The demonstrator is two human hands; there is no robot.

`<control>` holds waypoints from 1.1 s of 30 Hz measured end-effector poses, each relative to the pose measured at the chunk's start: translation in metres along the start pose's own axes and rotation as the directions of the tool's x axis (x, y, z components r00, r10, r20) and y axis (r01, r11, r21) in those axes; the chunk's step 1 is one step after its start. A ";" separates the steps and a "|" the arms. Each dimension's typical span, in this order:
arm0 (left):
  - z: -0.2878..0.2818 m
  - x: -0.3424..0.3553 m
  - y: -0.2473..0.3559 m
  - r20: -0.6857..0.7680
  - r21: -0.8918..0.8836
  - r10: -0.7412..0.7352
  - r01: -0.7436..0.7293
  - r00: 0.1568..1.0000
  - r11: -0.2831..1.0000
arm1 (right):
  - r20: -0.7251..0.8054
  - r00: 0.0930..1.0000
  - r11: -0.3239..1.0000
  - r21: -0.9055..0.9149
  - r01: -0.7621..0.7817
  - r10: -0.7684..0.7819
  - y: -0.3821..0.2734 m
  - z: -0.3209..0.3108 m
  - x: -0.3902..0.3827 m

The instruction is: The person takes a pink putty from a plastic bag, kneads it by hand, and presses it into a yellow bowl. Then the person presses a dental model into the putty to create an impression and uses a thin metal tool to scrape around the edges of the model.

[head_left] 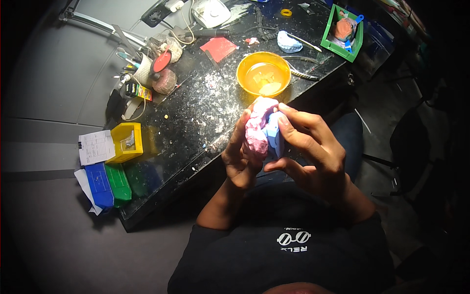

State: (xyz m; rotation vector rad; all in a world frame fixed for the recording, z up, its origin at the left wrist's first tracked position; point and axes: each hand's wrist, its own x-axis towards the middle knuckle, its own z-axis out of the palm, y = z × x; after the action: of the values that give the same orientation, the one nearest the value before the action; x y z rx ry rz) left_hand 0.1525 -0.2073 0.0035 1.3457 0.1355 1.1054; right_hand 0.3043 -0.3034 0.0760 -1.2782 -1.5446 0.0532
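Note:
Just in front of the bench, my two hands hold a pink, lumpy piece that looks like a dental impression (256, 132) against a blue dental cast (274, 136). My left hand (238, 159) is wrapped round the pink side. On the other side, the fingertips of my right hand (313, 147) press on the upper edge of the blue cast, with the thumb below it. The two pieces touch, and a dark gap shows between them near the top. Right beyond my fingers stands an orange bowl (240, 81) with pale lumps in it.
Behind the bowl lies another blue cast (289, 42); a green tray (353, 53) sits at the far right. Yellow (138, 142), blue (99, 185) and green bins (118, 183) line the bench's left end. Tools and a round red-topped item (161, 61) crowd the back left.

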 end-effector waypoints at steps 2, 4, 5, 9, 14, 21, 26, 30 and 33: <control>0.001 0.001 -0.001 -0.003 -0.033 -0.006 0.005 1.000 0.999 | -0.017 1.000 1.000 -0.017 -0.008 0.008 0.002 0.002 -0.002; -0.002 0.001 -0.003 0.023 0.005 0.000 0.000 1.000 1.000 | -0.012 1.000 1.000 -0.012 0.012 -0.012 0.007 0.001 -0.003; -0.001 0.001 -0.002 0.023 0.006 0.000 0.000 1.000 1.000 | -0.005 0.999 0.999 -0.003 0.033 -0.033 0.009 0.001 -0.003; 0.005 0.008 -0.001 0.044 -0.108 0.041 -0.036 0.998 0.994 | -0.009 1.000 0.999 0.042 0.005 -0.005 0.003 -0.003 0.001; 0.018 0.022 0.021 0.143 -0.227 -0.042 0.074 0.989 0.971 | -0.076 0.990 0.992 -0.035 0.120 -0.123 0.012 0.001 -0.008; 0.035 0.015 0.021 0.052 -0.012 -0.201 0.202 0.978 0.979 | -0.079 0.992 0.992 -0.098 0.085 -0.093 0.006 -0.002 -0.019; 0.037 0.013 0.019 0.055 0.096 -0.224 0.218 0.973 0.971 | -0.090 0.996 1.000 0.020 -0.014 0.015 0.004 -0.007 -0.024; 0.042 0.024 0.028 0.154 0.549 -0.021 -0.067 0.988 0.833 | 0.011 0.953 0.830 0.490 -0.268 0.301 0.017 0.000 -0.036; 0.050 0.034 0.042 0.172 0.665 -0.049 -0.079 0.984 0.743 | 0.189 0.846 0.376 0.832 -0.408 0.499 0.018 -0.007 -0.039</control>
State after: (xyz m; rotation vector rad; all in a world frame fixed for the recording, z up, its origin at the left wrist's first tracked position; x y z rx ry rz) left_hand 0.1800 -0.2260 0.0694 2.0945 0.4248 0.9727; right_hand 0.3155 -0.3274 0.0420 -0.7961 -0.7801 1.0051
